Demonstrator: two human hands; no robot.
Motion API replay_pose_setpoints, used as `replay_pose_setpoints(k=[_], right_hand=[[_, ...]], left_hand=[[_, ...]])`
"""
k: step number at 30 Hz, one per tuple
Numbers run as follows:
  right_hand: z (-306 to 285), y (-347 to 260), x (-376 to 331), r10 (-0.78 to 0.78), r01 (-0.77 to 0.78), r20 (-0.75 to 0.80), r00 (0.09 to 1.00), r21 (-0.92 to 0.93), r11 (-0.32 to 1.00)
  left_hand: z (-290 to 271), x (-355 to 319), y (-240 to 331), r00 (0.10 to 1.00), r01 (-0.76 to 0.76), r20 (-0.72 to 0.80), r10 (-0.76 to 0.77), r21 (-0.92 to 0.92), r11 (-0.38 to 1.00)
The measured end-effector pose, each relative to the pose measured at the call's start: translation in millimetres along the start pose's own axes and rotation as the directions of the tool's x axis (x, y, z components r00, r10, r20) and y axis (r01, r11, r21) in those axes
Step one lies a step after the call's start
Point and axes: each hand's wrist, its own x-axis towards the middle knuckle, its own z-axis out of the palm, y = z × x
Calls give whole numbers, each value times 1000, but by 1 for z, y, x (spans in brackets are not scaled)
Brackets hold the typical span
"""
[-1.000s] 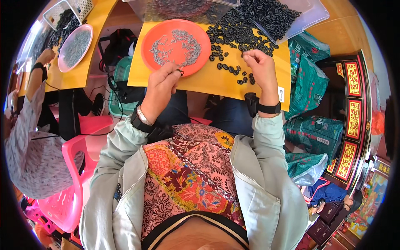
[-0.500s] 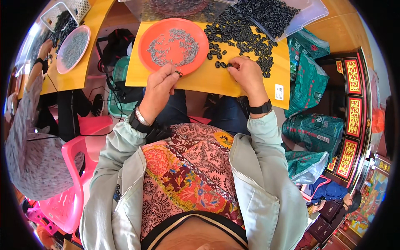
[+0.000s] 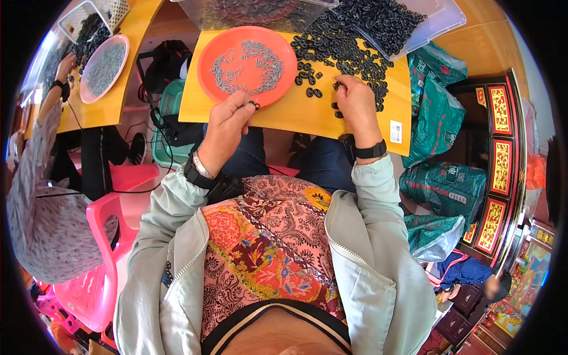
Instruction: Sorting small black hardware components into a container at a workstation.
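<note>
My left hand is closed in a pinch at the near right rim of the orange-red round tray. A small black oval piece shows at its fingertips. In the tray lie many thin grey pins. My right hand is over the yellow table, thumb and forefinger closed on a black oval piece, partly hidden by the fingers. Loose black pieces lie to its left and beside its wrist. Beyond the hand spreads a heap of similar black ring-like pieces.
A clear plastic bin spills black pieces at the far right, and another clear box stands behind the tray. Green bags stand right of the table. At left, a person's hand works by a pink tray.
My right hand has shifted slightly right, away from the two loose pieces, and black pieces now show beside its wrist. My left hand stays at the tray's rim.
</note>
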Motion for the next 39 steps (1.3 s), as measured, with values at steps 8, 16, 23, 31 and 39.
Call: replay_pose_setpoints(k=[8, 16, 23, 31, 39], right_hand=[[-10, 16, 2, 305, -468, 372, 876, 808, 358], [-27, -7, -3, 200, -493, 483, 852, 870, 0], [-35, -29, -4, 115, -456, 445, 888, 885, 94], [-28, -39, -6, 181, -510, 483, 857, 846, 156], [-13, -40, -13, 165, -543, 551, 818, 834, -94]], left_hand=[[-2, 1, -8, 1000, -5, 31, 4, 27, 1000], [0, 0, -8, 999, 7, 42, -8, 19, 1000], [0, 0, -8, 999, 15, 49, -15, 12, 1000], [2, -2, -3, 1000, 15, 16, -14, -21, 1000], [4, -1, -3, 999, 30, 22, -30, -20, 999]])
